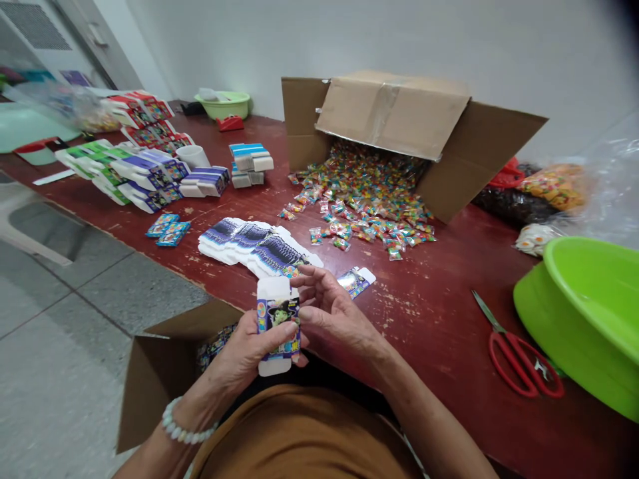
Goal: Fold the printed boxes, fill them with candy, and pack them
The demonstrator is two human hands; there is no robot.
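Note:
My left hand [249, 342] grips a small purple printed candy box [277, 313], thumb across its front. White flaps stand out at the box's top and bottom ends. At the box's right edge is my right hand [337, 316], its fingers apart and lightly curved, with the thumb close to or touching the box. Just beyond my hands, a fanned row of flattened purple boxes [249, 243] lies on the red table [439, 299]. One more flat box [355, 282] rests behind my right hand. Small candy packets [369, 206] spill toward me from a tipped carton [394, 113].
Red-handled scissors [519, 359] and a green basin [574, 319] are at the right. Stacked coloured boxes [150, 173] stand at the left, with two blue packs [172, 234] nearer the edge. An open carton [154, 379] sits below the table edge, beside my left arm.

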